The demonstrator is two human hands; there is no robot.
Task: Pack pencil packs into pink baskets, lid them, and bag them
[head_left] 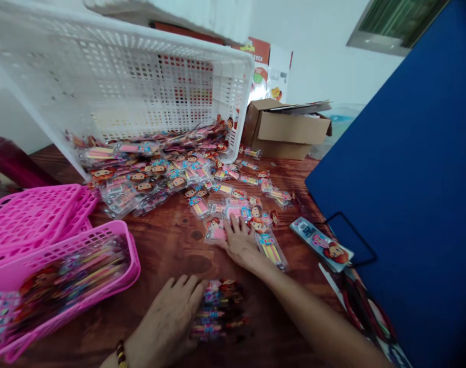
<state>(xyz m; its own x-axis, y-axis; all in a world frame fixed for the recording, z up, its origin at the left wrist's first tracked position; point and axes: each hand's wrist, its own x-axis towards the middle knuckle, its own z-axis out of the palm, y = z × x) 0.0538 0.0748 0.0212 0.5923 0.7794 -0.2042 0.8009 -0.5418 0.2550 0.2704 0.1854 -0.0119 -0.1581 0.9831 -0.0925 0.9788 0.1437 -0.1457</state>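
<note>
Through the head view I see the right hand (pixel 240 246), fingers apart, on loose packets (pixel 271 249) mid-way across the table (pixel 167 240); toward its near edge, the left hand (pixel 173 313) adjoins blurred stacked packets (pixel 217 317), grip unclear to me.

The packets (pixel 217 314) beside the left hand (pixel 171 309) are blurred.

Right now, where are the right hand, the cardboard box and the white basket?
Right hand (pixel 240 245): head view, back of the hand.
Cardboard box (pixel 294 128): head view, front flap.
White basket (pixel 140 42): head view, upper rim.
</note>
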